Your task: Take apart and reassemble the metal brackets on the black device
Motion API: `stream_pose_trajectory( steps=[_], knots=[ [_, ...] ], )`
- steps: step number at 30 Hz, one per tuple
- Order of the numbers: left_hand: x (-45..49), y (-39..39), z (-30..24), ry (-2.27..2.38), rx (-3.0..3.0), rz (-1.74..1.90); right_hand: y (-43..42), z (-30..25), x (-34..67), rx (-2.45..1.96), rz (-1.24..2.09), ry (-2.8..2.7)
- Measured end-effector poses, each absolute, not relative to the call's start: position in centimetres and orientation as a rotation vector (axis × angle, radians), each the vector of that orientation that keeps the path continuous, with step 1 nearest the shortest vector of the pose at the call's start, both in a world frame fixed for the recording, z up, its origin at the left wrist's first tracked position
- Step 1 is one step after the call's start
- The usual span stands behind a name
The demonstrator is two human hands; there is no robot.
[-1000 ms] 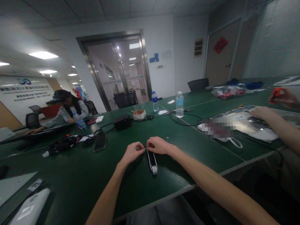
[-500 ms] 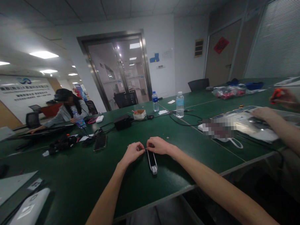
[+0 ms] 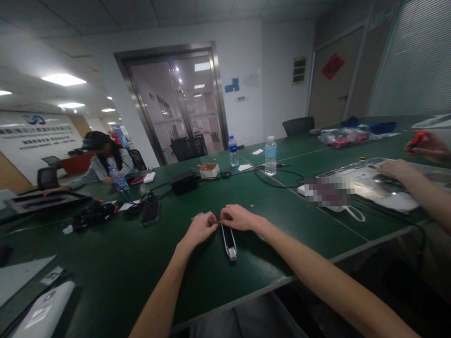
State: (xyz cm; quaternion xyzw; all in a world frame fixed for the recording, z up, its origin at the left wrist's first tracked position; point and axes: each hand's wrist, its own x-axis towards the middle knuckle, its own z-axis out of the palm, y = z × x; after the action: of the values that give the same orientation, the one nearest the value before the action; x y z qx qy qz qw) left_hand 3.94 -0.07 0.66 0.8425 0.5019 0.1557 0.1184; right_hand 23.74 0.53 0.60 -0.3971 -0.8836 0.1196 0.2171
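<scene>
A narrow white-rimmed object with a dark middle and a pale near end (image 3: 229,242) lies lengthwise on the green table in front of me. At its far end, my left hand (image 3: 201,228) and my right hand (image 3: 239,217) meet, both closed with the fingertips pinched. Whatever tiny piece is between the fingers is too small to make out. The right fingers cover the object's far tip. Some small pale bits (image 3: 196,216) show just behind my left hand.
Two water bottles (image 3: 270,156) and a small open box (image 3: 209,170) stand further back. A black adapter (image 3: 185,182) and cables lie to the left. On the right, another person's hands (image 3: 397,171) are over a flat panel (image 3: 376,195). Another person sits far left.
My hands stay almost in place, with only slight finger movement. At far left, the dark panel by the seated person has tilted or shifted. The co-worker's hand with the orange tool has moved slightly.
</scene>
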Motion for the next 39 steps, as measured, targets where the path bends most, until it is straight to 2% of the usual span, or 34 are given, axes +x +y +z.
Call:
stream_pose_trajectory(
  steps=[7, 39],
  knots=[
    [4.27, -0.37, 0.61, 1.493, 2.612, 0.314, 1.14, -0.20, 23.96, -1.057, 0.303, -2.451],
    [4.14, -0.29, 0.31, 1.483, 2.614, 0.283, 1.19, -0.32, 24.02, -1.080, 0.334, -2.447]
  ],
)
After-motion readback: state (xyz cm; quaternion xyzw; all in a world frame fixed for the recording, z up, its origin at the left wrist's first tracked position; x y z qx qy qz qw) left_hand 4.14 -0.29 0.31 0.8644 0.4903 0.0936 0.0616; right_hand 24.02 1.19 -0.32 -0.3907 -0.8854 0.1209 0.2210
